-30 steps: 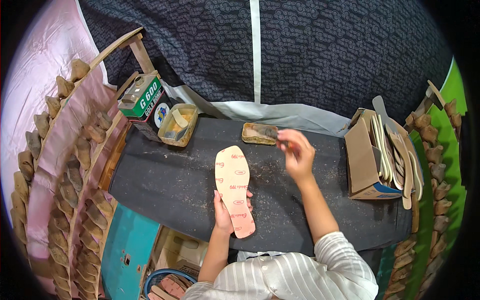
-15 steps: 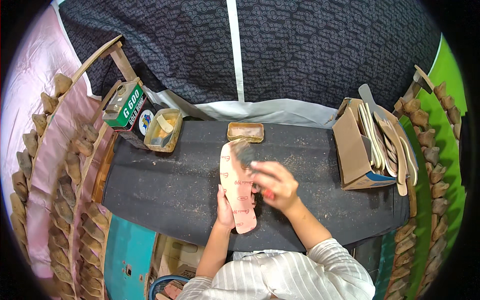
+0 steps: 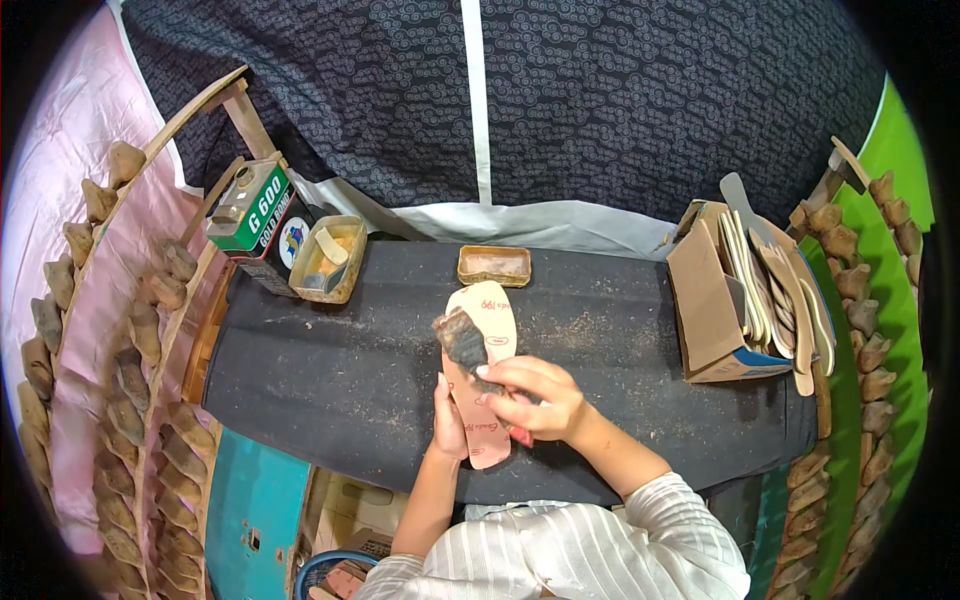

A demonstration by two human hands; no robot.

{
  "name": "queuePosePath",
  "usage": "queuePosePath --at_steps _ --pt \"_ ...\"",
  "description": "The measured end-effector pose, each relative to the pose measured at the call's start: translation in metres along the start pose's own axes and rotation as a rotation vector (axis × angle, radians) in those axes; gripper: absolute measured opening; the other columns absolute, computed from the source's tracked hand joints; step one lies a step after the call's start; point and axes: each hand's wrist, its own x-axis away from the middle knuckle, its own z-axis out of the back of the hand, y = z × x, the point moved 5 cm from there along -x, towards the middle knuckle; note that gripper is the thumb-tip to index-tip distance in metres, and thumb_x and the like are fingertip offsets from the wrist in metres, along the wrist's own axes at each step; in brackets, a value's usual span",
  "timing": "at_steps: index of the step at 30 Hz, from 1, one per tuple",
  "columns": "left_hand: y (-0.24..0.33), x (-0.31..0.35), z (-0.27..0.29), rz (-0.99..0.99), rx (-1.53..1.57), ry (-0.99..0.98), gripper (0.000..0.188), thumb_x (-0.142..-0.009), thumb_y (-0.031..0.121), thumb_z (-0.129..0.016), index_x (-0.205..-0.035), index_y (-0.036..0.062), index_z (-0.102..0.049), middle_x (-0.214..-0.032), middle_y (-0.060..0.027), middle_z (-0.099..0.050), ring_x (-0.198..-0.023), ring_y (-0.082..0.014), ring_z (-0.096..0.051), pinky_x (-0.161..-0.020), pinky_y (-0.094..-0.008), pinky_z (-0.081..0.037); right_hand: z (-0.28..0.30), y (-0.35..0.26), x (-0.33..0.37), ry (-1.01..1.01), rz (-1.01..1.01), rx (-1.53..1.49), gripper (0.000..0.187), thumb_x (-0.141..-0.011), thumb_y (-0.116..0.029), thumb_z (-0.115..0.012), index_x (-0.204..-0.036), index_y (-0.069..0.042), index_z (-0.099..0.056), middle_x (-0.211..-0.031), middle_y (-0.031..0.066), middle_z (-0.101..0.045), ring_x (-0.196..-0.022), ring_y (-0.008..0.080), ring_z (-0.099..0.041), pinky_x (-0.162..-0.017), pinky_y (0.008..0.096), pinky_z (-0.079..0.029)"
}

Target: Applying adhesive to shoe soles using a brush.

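Observation:
A pale pink shoe insole (image 3: 488,308) with red print is held lengthwise above the table, its wide end pointing away from me. My left hand (image 3: 450,422) grips its left edge near the narrow end, thumb on the side and the other fingers hidden underneath. My right hand (image 3: 537,400) is closed around a brush (image 3: 466,342) with brown bristles, a dark middle and a bit of red handle showing below the fingers. The bristles lie over the insole's left edge, at its upper half. Beyond the insole stands a small shallow tray (image 3: 495,267) with pale residue inside.
A green and black metal can (image 3: 255,225) and a yellowish tub (image 3: 330,260) with scraps stand at the back left. A cardboard box (image 3: 705,300) of long flat pieces sits at the right. Racks of shoe lasts (image 3: 135,390) flank the dark cloth-covered table (image 3: 330,390).
The brush in my right hand has moved from the insole's upper right across to its left edge and a little nearer to me. My left hand keeps its hold on the insole.

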Motion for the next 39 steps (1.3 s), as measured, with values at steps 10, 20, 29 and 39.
queuePosePath --at_steps 10,20,29,39 --pt "-0.004 0.001 0.008 0.013 -0.007 -0.016 0.069 -0.091 0.061 -0.019 -0.133 0.0083 -0.036 -0.116 -0.0101 -0.053 -0.099 -0.0240 -0.058 -0.085 -0.0389 -0.049 0.007 0.003 -0.005 0.025 -0.029 0.048 0.025 -0.065 -0.007 -0.068 -0.089 -0.003 -0.062 -0.105 0.0168 -0.061 -0.084 0.0312 -0.064 -0.071 0.0369 -0.054" --pt "0.001 0.000 -0.005 -0.009 0.004 -0.138 0.065 -0.092 0.057 -0.018 -0.124 0.0071 -0.046 -0.102 -0.0088 -0.060 -0.084 -0.0205 -0.060 -0.071 -0.0341 -0.050 0.018 0.016 -0.010 0.113 -0.149 0.121 0.027 -0.067 -0.006 -0.068 -0.093 -0.004 -0.063 -0.104 0.0195 -0.062 -0.082 0.0318 -0.063 -0.069 0.0379 -0.053" --pt "0.002 0.003 -0.003 0.016 0.040 0.072 0.069 -0.091 0.059 -0.017 -0.115 0.0040 -0.052 -0.094 -0.0103 -0.060 -0.077 -0.0196 -0.058 -0.066 -0.0323 -0.049 0.019 0.013 -0.011 0.155 -0.135 0.116 0.031 -0.063 0.003 -0.066 -0.093 -0.003 -0.063 -0.102 0.0175 -0.062 -0.079 0.0308 -0.063 -0.065 0.0357 -0.054" --pt "0.000 0.007 0.006 -0.025 0.032 0.171 0.065 -0.093 0.056 -0.019 -0.131 0.0068 -0.040 -0.118 -0.0099 -0.055 -0.102 -0.0242 -0.058 -0.087 -0.0374 -0.048 0.004 -0.012 -0.001 0.058 -0.008 0.001 0.016 -0.076 -0.010 -0.062 -0.090 -0.002 -0.064 -0.104 0.0198 -0.061 -0.085 0.0318 -0.064 -0.071 0.0380 -0.054"
